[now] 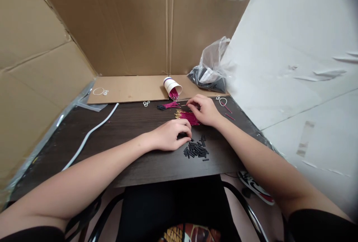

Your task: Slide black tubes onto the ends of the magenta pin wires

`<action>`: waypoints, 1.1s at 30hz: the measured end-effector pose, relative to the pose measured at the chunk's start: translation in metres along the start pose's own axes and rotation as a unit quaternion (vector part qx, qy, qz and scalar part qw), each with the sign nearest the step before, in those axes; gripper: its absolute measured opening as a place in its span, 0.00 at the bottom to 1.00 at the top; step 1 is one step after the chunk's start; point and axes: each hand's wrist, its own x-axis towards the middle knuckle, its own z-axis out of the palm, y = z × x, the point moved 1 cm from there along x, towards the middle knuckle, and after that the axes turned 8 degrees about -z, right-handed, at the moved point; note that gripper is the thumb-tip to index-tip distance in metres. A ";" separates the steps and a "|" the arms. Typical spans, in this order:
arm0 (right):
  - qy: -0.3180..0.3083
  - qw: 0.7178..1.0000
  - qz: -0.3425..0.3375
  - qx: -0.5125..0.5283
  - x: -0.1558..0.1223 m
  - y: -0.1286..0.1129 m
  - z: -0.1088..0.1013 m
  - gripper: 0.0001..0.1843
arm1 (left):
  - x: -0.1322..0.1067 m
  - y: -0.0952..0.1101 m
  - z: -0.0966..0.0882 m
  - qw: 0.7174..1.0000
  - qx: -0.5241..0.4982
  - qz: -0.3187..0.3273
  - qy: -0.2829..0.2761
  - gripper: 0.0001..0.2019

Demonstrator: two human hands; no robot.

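Pink pins [188,116]: loose pile just right of frame centre, gold tips to the left, long axis running left-right with a slight tilt. The pile lies between the 2 hands. Right hand [204,110] is nearer, fingers curled down onto the pile's right end; a pinched pin cannot be confirmed. Left hand [171,135] sits just below-left of the pile, loosely clenched, fingertips to thumb, contents hidden. Black caps [197,150] lie just right of it. A tipped paper cup [171,85] and a plastic bag [210,69] sit above, on the dark table [125,130].
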 end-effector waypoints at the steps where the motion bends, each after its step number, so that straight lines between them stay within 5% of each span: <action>1: 0.000 1.000 0.000 0.002 0.000 -0.001 0.000 0.08 | 0.000 0.000 0.000 1.000 -0.002 -0.004 0.000 0.05; 11: 0.004 1.000 -0.006 0.009 0.000 -0.006 -0.001 0.08 | 0.001 -0.005 -0.005 0.998 0.050 0.042 0.019 0.07; 17: 0.011 1.000 -0.004 0.011 0.001 -0.008 -0.002 0.08 | 0.000 -0.003 -0.005 0.999 0.000 0.030 0.040 0.06; 21: 0.032 0.999 -0.011 0.022 0.001 -0.012 -0.004 0.09 | 0.005 -0.008 -0.008 0.988 -0.059 -0.058 0.128 0.03; 25: 0.049 0.998 0.000 0.038 0.002 -0.019 -0.007 0.08 | 0.012 -0.026 -0.014 0.947 -0.153 -0.174 0.223 0.07; 33: 0.032 0.998 -0.031 0.047 0.000 -0.026 -0.006 0.08 | 0.016 -0.047 -0.016 0.919 -0.228 -0.210 0.242 0.07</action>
